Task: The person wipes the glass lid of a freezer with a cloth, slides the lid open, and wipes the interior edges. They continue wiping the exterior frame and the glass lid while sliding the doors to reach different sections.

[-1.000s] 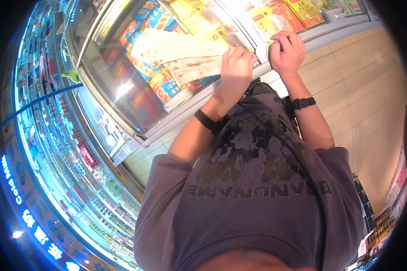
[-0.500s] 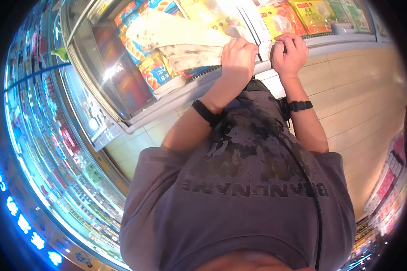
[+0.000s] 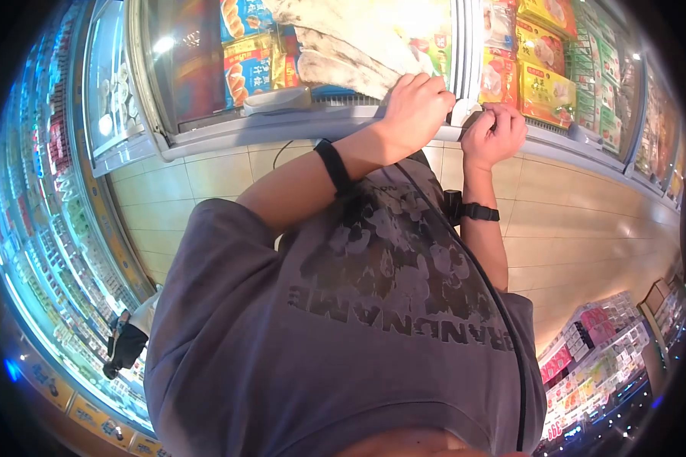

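A whitish, stained cloth is spread over the glass top of a chest freezer, its near end at my left hand. The fingers of that hand are curled closed on the cloth's end, near the white divider between two lids. Just right of the divider, my right hand is closed above the freezer's front rim. Something dark shows by its fingers, too hidden to name. Under the glass lie blue and yellow food packs and, on the right, yellow packs.
Tiled floor runs along the freezer front. Lit, stocked shelves line the left side. A person in dark clothing is over there, at the lower left. A product display stands at the lower right.
The view has turned, so the freezer's front edge lies more level. Both hands stay by the divider, with the cloth still at my left hand. A person has come into view at lower left.
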Tool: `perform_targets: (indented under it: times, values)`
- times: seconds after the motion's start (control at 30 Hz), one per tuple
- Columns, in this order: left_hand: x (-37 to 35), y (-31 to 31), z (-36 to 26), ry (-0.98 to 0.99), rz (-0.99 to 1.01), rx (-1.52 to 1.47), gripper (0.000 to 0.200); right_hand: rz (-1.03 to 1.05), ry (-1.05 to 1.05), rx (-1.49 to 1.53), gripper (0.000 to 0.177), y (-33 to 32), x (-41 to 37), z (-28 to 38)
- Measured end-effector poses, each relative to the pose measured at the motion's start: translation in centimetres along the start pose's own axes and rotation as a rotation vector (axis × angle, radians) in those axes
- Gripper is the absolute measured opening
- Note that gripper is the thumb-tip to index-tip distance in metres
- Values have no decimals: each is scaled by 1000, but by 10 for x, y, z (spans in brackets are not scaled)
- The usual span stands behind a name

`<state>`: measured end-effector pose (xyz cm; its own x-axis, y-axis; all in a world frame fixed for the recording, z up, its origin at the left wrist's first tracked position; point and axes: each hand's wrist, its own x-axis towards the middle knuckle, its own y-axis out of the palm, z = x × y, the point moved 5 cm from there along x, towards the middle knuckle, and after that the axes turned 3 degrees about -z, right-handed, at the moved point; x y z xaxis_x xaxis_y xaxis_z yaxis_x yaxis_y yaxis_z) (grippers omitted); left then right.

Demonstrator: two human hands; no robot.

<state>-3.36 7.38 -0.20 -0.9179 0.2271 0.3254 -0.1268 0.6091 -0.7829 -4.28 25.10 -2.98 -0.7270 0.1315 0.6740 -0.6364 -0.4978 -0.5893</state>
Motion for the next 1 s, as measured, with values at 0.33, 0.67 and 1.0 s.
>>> perform_targets:
  times: [0.33,0.67,1.0]
  values:
    - [-9,-7,3,-18,74,123,9,-5,4,8,15,0,-2,-2]
    - [-8,-5,4,-30,75,118,9,-9,-27,-23,16,0,-2,-1]
    - [-6,5,6,-69,3,-56,6,-27,-19,-3,16,-3,-2,3]
